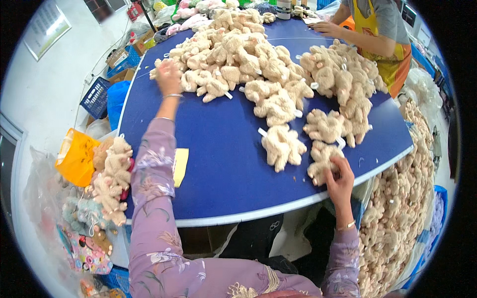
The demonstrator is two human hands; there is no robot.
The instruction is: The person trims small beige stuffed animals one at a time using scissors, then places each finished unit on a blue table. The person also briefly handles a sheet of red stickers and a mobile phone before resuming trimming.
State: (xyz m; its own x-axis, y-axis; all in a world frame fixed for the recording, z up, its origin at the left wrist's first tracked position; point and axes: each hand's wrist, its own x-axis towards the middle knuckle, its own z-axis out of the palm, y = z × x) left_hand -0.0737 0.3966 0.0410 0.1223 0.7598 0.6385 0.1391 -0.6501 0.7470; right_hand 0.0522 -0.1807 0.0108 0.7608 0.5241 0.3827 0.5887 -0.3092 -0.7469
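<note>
My left hand (pixel 169 77), smeared by motion, is at the left edge of a big pile of cream plush toys (pixel 243 52). Part of a toy shows beside its fingers; whether they grip it cannot be made out. Near the table's front edge, my right hand (pixel 341 180) has thumb and fingers curled onto the side of a small cream plush toy (pixel 320 161) with a white loop at its top. Another plush toy (pixel 282 147) lies just left of that one. More toys (pixel 325 124) trail back to a second heap on the right.
A yellow paper (pixel 181 166) lies on the blue table (pixel 223 164). Across at the right stands a person in a yellow apron (pixel 385 59). Plush toys fill a large container (pixel 397 218) at lower right. Bags, more toys and a blue crate (pixel 96 98) line the left side.
</note>
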